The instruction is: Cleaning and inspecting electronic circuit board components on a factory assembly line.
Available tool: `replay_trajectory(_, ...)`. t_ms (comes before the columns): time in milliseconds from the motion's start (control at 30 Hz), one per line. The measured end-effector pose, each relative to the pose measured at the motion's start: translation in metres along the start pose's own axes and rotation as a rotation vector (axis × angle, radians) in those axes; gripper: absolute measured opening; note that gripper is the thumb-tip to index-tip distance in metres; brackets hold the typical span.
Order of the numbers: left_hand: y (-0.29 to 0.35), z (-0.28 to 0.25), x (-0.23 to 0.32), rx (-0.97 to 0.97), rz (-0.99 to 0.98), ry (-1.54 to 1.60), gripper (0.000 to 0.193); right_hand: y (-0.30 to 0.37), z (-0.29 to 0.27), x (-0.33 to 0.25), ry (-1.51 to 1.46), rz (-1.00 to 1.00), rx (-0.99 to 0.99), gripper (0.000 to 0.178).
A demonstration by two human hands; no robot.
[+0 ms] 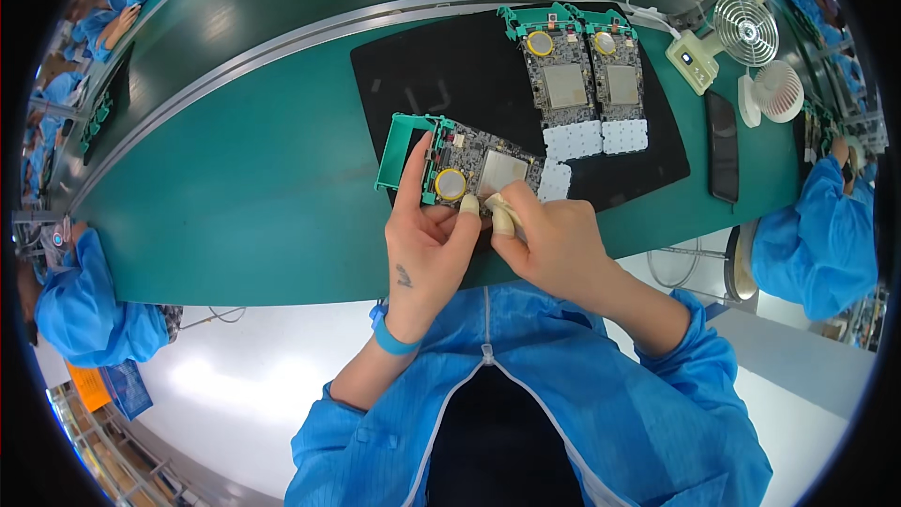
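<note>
Over the left part of the black mat (450,61), a circuit board (474,155) was pinched near its bracketed end by the fingers of the left hand (424,252); those of the right hand (563,239) were bunched at its near edge, what they gripped being unclear. Bare mat was exposed up to two boards (566,86) laid along its far right. Left of the mat, wide green surface (235,188) was exposed.

A white-zipped blue coat (657,404), black top (497,441), blue wristband (392,340) and pale fingertip covers (469,205); the left hand (427,252) bears a dark marking (404,276).
</note>
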State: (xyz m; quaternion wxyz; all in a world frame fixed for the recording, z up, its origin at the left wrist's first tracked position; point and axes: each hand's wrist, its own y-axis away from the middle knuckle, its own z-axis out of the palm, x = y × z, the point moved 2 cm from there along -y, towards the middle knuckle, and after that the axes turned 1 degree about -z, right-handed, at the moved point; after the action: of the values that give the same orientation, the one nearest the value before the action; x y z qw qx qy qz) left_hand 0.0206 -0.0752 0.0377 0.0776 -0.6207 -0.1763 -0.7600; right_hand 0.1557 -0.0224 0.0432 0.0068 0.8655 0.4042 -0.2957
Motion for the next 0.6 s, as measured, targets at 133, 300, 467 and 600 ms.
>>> replay_trajectory(133,-0.003,0.004,0.0,0.001,0.036,-0.017,0.07,-0.001,0.0,0.001,-0.05,0.051,0.025,0.023)
replay_trajectory(300,-0.002,0.008,-0.003,-0.005,0.088,-0.028,0.072,-0.001,-0.004,-0.01,0.017,0.133,-0.018,0.024)
replay_trajectory(467,-0.007,0.0,0.0,0.018,0.061,-0.053,0.071,-0.005,-0.011,0.009,-0.244,0.103,-0.01,0.023)
replay_trajectory(600,-0.024,-0.007,0.007,0.059,0.072,-0.254,0.067,-0.02,-0.018,0.018,-0.336,-0.121,0.045,0.032)
